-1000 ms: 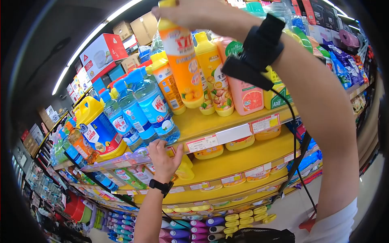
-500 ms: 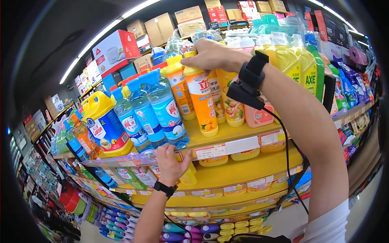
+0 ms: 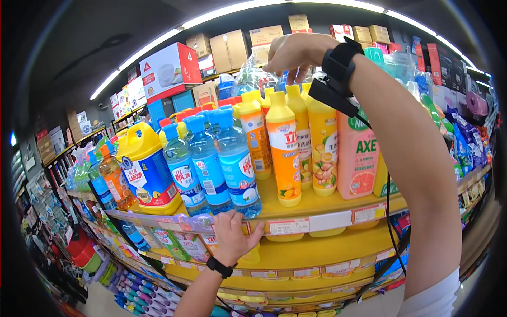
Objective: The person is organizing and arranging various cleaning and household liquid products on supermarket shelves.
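Note:
My right hand [image 3: 301, 53] hovers above the yellow caps with its fingers bent down and apart, holding nothing that I can see. Under it, an orange-and-yellow detergent bottle [image 3: 283, 153] stands upright at the shelf front. Two yellow bottles with fruit labels stand close by, the nearer being a ginger-picture bottle [image 3: 324, 150]. Low at the front, my left hand [image 3: 235, 238] rests open, fingers over the shelf edge [image 3: 288, 225] and thumb out to the side. Just above its fingertips is a clear blue bottle [image 3: 238, 169] with a blue cap.
Left of the blue bottles stands a yellow-and-blue jug [image 3: 148, 171]. A pink AXE bottle [image 3: 356, 158] is on the right. Boxes [image 3: 229, 50] line the top shelf. A black cable [image 3: 388, 216] hangs from my right wrist. Lower shelves hold more bottles.
My right hand has let go of the orange-and-yellow bottle's cap and risen above it. The bottle now stands upright on the shelf. My left hand stays on the edge; the view has shifted.

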The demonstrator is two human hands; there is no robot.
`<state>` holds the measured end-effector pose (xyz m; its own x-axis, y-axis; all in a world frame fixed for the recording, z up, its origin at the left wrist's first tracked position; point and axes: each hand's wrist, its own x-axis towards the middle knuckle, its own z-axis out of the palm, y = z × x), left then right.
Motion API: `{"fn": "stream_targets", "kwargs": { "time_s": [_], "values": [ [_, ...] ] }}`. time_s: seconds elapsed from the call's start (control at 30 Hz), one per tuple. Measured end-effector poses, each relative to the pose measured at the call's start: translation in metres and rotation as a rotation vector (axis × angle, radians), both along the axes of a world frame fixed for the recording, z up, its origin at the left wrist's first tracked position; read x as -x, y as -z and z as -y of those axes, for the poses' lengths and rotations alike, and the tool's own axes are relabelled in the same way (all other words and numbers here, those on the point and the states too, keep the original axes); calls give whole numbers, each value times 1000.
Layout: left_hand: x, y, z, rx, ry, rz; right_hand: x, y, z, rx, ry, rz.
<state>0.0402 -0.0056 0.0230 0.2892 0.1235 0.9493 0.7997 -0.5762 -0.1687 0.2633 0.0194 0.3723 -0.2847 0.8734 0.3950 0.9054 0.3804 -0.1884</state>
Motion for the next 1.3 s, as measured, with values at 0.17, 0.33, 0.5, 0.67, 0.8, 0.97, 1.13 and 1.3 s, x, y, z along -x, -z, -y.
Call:
{"fn": "stream_targets", "kwargs": {
  "time_s": [0.17, 0.33, 0.5, 0.67, 0.8, 0.97, 1.13, 1.3],
  "values": [
    [0, -3, 2, -5, 11, 3, 22, -16, -45, -5, -44, 95],
    [3, -4, 3, 5, 16, -18, 46, -9, -74, 224, -147, 317],
    [6, 1, 1, 27, 14, -41, 50, -5, -98, 354, -158, 337],
    [5, 1, -1, -11, 15, -41, 52, 4, -111, 355, -199, 327],
    [5, -6, -1, -14, 23, -53, 61, 9, -136, 250, -221, 395],
    [8, 1, -6, -51, -12, -64, 55, 6, -118, 91, -203, 456],
    [7, 4, -7, -53, -34, -50, 55, 7, -114, 64, -169, 427],
    [6, 1, -6, -55, -27, -41, 63, 10, -105, 7, -103, 486]
  ]
}}
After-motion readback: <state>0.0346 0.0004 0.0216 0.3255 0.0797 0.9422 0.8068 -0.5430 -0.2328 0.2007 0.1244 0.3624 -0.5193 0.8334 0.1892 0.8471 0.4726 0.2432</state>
